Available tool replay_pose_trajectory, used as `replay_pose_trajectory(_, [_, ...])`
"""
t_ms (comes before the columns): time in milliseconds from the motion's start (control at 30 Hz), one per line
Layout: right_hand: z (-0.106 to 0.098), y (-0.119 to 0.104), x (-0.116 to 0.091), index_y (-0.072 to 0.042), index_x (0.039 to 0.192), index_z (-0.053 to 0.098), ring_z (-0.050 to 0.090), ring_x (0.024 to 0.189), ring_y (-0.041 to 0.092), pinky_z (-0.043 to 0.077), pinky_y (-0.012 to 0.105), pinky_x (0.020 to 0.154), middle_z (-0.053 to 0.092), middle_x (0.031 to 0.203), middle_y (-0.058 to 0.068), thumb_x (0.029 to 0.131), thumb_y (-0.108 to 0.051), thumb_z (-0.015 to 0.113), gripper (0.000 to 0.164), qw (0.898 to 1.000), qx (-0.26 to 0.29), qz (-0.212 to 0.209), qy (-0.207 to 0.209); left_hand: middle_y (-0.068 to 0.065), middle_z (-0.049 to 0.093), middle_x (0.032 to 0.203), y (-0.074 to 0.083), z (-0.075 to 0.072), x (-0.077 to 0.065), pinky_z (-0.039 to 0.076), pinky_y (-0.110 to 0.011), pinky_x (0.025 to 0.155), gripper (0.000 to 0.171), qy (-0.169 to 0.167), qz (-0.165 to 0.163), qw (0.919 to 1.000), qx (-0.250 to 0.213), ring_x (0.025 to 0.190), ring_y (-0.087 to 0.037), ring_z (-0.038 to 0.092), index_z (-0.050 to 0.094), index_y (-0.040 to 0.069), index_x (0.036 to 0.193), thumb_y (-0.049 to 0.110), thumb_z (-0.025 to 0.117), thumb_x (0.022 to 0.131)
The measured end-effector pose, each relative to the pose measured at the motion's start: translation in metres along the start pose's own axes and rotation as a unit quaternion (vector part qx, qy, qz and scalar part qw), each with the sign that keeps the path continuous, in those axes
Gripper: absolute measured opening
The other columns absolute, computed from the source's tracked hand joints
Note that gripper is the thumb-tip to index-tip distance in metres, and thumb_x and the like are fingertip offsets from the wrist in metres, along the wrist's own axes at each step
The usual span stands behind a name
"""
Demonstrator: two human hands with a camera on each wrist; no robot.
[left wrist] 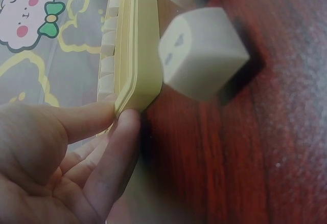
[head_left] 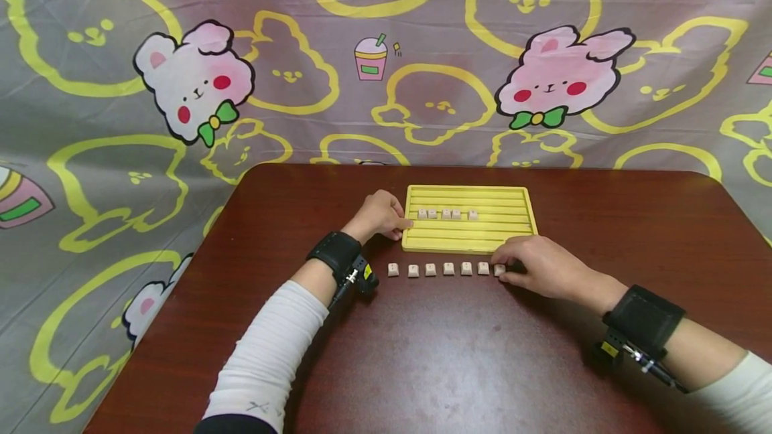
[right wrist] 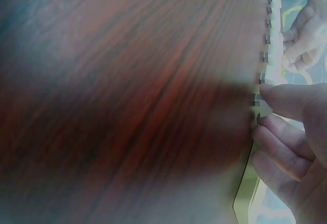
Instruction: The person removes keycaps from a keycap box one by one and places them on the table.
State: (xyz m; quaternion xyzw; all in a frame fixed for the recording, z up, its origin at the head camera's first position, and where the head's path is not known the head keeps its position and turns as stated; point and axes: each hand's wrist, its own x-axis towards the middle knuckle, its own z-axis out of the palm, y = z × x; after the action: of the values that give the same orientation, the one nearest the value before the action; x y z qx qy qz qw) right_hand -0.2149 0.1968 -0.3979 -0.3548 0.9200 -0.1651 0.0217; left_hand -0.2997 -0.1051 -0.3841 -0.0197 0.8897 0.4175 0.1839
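Observation:
A shallow yellow tray (head_left: 452, 244) with long ridges lies on the table, and several pale keycaps (head_left: 446, 213) sit along one of its grooves. My left hand (head_left: 380, 214) pinches the tray's left edge between thumb and fingers, close up in the left wrist view. In front of the tray runs a row of several loose keycaps (head_left: 448, 268) with small markings on top. At the right end of that row, my right hand (head_left: 537, 265) pinches the last keycap (head_left: 499, 270) between thumb and index finger. The fingers partly cover that keycap in the right wrist view.
The dark red-brown wooden table (head_left: 458, 353) has a glossy front area. Behind it hangs a patterned cloth (head_left: 422, 106) with cartoon animals, reaching down to the table's far edge. Each wrist wears a black strap (head_left: 644, 321) with a small camera.

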Motion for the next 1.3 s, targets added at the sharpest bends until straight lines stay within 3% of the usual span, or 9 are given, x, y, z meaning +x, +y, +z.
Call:
replay_pose_trajectory(567, [-0.017,0.001,0.008,-0.017,0.104,0.074,0.065,0.088,0.009,0.058,0.031,0.076,0.071,0.097,-0.005,0.084,-0.022,0.080,0.022,1.000,0.009,0.018,-0.001,-0.007,0.064,0.064,0.000,0.000,0.003,0.062,-0.026,0.055,0.018,-0.002,-0.001,1.0000,0.001,0.048,-0.009,0.062,0.066,-0.006,0.093,0.007,0.076,0.086])
replay_pose_trajectory(933, [-0.029,0.005,0.030,-0.010,0.106,0.073,0.065,0.086,0.014,0.058,0.033,0.076,0.073,0.097,0.001,0.080,-0.019,0.083,0.029,1.000,-0.002,0.022,0.023,-0.010,0.065,0.071,0.000,0.001,0.003,0.061,-0.026,0.055,0.018,-0.002,-0.003,0.9999,0.011,0.050,-0.010,0.063,0.067,-0.005,0.095,0.008,0.076,0.087])
replay_pose_trajectory(1300, [-0.027,0.013,0.049,-0.008,0.107,0.073,0.066,0.090,0.019,0.058,0.038,0.081,0.073,0.101,0.006,0.082,-0.018,0.082,0.029,0.999,-0.011,0.043,0.028,-0.011,0.065,0.073,0.000,0.001,0.004,0.062,-0.027,0.055,0.019,0.002,-0.006,0.9999,0.012,0.051,-0.011,0.063,0.066,-0.004,0.095,0.009,0.076,0.086])
